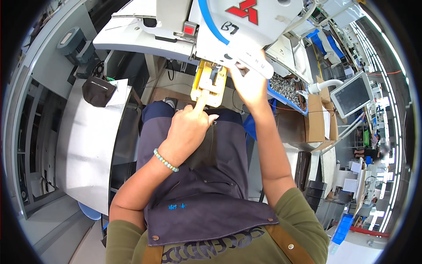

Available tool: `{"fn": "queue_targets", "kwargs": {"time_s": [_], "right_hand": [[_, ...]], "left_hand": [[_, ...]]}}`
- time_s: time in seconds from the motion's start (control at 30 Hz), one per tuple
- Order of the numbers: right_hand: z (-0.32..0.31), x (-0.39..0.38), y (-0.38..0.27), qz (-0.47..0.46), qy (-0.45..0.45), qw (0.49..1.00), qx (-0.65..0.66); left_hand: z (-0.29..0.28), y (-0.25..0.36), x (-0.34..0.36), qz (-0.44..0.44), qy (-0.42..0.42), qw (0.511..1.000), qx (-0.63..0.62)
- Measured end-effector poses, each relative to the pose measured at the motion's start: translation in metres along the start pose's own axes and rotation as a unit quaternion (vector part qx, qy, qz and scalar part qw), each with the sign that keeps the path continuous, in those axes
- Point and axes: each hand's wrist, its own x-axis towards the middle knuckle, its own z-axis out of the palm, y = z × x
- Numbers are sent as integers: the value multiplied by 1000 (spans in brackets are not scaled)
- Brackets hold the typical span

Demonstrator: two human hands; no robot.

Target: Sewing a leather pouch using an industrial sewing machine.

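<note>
My left hand reaches over my lap, a beaded bracelet on its wrist. Its index finger stretches onto a pale piece on the yellow sewing-machine fixture; the thumb stands apart and the other fingers curl, with nothing visibly held. My right hand is raised beside the white sewing-machine head, right of the fixture. Glare and the machine's rounded white part mask its fingers, so any hold there is unclear. Dark metal parts show at the fixture's far end, under the machine.
On the right stands a blue-edged tray of small metal parts, beside a cardboard box and a screen on an arm. A dark pouch-like item lies on the metal side table at left. A blue hose runs down the machine.
</note>
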Motion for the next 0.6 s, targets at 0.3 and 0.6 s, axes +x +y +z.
{"fn": "queue_targets", "kwargs": {"time_s": [0.3,0.6], "right_hand": [[-13,-59,6,51,-229,972,7],[1,-53,7,58,-193,973,-111]], "left_hand": [[8,4,-1,-15,-10,1000,21],[6,5,2,-9,-1,1000,22]]}}
